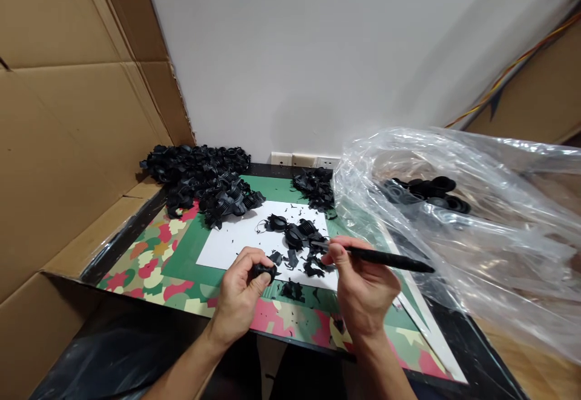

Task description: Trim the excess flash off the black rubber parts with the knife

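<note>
My left hand (pixel 242 294) is closed around a small round black rubber part (pixel 264 272), held over the front of the white sheet (pixel 218 249). Between the fingers of my right hand (pixel 365 288) is a slim, pen-like black-handled tool (pixel 393 259). Its thin grey tip points left, towards a few ribbed black rubber parts (pixel 302 233) on the sheet; whether it touches them I cannot tell. Black rubber scraps (pixel 293 290) lie between my two hands, and more are scattered over the sheet.
A large heap of black rubber pieces (pixel 200 173) stands at the back left, and a smaller scrap pile (pixel 315 188) at the back. On the right, a clear plastic bag (pixel 494 236) holds black round parts (pixel 436 191). Cardboard (pixel 82 103) walls the left side; sockets (pixel 304 160) line the wall.
</note>
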The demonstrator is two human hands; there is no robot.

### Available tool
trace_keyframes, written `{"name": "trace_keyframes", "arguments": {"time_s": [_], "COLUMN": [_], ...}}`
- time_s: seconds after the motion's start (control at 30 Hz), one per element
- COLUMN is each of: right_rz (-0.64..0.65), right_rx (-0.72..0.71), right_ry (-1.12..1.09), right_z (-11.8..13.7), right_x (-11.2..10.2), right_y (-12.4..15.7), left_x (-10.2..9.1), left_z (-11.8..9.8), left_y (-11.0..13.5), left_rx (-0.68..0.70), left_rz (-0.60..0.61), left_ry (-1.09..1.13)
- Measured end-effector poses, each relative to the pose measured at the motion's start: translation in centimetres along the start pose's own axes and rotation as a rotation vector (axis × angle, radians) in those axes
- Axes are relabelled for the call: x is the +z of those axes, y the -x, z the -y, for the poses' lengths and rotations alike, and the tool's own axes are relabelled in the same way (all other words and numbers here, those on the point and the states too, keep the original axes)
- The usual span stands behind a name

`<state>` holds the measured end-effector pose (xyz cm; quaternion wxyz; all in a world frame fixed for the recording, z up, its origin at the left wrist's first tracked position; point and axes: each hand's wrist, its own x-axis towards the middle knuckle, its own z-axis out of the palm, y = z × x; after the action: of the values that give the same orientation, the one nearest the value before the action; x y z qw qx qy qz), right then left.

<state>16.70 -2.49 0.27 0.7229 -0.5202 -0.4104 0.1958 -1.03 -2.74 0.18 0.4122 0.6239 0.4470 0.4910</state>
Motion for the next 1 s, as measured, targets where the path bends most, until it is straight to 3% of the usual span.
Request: {"name": "trace_keyframes", "arguments": {"time_s": [0.13, 0.33, 0.83, 1.0], "right_rz": [0.109, 0.243, 0.365, 0.430], "right_rx": [0.222, 0.229, -0.018, -0.247], "right_ry": [-0.172, -0.281, -0.170, -0.083], "right_z": [0.0, 0.6, -0.2, 0.7], "right_x": [0.0, 0.7, 1.1, 1.4], "right_y": [1.3, 2.6, 3.2, 3.3], "left_x": [-0.1, -0.1, 0.1, 0.5], "left_z": [0.0, -0.2, -0.5, -0.4], "left_y": [-0.4, -0.3, -0.5, -0.3], "left_rx": [0.010, 0.025, 0.123, 0.123], "left_rz": [-0.022, -0.025, -0.008, -0.020], "left_ry": [0.015, 0.019, -0.133, -0.150]}}
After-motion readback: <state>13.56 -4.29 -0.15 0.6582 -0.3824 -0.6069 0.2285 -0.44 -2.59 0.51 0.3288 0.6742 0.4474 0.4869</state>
